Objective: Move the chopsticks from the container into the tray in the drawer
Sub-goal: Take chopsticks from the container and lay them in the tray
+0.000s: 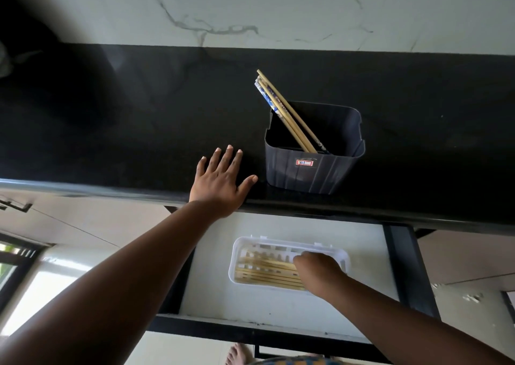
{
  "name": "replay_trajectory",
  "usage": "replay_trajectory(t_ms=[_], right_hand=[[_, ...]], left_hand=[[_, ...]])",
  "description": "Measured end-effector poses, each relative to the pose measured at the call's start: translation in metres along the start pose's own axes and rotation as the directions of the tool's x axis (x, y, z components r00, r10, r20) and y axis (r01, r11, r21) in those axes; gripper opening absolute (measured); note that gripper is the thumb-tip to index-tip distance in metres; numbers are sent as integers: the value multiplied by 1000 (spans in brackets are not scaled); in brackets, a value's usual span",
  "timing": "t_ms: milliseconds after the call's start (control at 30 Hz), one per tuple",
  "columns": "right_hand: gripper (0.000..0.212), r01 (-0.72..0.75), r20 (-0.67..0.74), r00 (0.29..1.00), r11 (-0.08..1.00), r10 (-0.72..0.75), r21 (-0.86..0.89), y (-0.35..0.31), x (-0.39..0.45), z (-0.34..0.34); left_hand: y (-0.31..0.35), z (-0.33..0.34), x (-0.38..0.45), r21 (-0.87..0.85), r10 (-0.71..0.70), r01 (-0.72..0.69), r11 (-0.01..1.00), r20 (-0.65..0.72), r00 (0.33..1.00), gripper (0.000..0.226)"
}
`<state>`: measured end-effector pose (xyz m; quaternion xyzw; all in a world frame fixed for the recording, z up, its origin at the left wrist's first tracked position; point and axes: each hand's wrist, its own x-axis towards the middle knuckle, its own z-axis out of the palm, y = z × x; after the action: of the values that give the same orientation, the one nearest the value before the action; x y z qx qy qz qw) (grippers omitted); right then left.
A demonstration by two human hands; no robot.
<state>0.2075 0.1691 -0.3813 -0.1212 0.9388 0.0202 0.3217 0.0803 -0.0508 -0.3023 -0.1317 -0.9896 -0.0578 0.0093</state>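
Our left hand [220, 182] lies flat on the black tabletop [111, 130], fingers spread and holding nothing, just left of the container [312, 172]. Our right hand [317, 268] is down in the open drawer [278, 309], over the right end of the white tray [237, 253]. It is blurred and its fingers point away from us, so we cannot tell whether it pinches a stick or has let go.

The chopsticks are split between two places. Several pale wooden ones [267, 272] lie lengthwise in the tray, side by side. A few more [281, 108] lean in the container, tips down in its near right corner, tops sticking out past the far left rim; at least one has a blue-and-white pattern.

We judge these sticks light, stiff and smooth, so they will neither bend nor break easily, but they can roll or slide out of a loose grip. The best hold is on the upper ends standing clear of the rim: gather them as a bundle, pinch firmly, lift along their lean, then lay them parallel to those in the tray.
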Motion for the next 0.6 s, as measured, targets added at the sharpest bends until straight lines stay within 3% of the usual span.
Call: replay_trajectory(t_ms=[333,600], right_hand=[[22,114,-48,992,993,-114,-4,15,5,-5],[31,55,-132,990,998,-53,10,5,11,5]], left_hand=[[-1,2,1,-5,5,-5,1000,-24,1000,82],[-1,1,1,-4,13,-13,1000,-18,1000,82]])
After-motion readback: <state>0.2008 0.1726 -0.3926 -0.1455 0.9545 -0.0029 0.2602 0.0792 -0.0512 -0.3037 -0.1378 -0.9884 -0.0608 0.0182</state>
